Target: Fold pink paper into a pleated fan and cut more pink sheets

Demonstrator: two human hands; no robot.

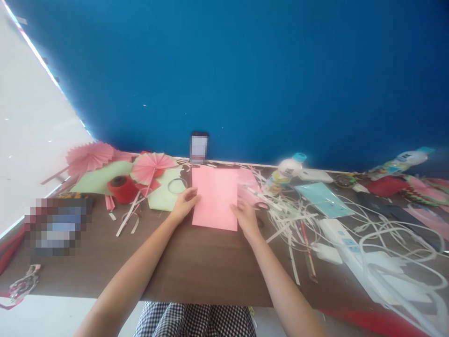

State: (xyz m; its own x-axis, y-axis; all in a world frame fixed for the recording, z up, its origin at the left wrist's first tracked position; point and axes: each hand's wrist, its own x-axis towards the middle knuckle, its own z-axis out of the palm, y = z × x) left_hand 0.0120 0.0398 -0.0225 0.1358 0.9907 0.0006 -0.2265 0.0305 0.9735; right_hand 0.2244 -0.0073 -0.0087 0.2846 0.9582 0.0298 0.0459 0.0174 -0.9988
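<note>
A pink sheet of paper is held upright or tilted toward me over the brown table. At its left edge, my left hand is closed on it, with the thumb on the near face. My right hand grips the opposite edge lower down, fingers partly behind the sheet. Just left of my left hand lies a light green paper with a roll of tape on it. More pink paper shows behind the sheet on the right.
Pink folded fans, a red spool and a phone are on the left. Another phone leans on the blue panel. Paper strips, a bottle, a power strip and white cables crowd the right.
</note>
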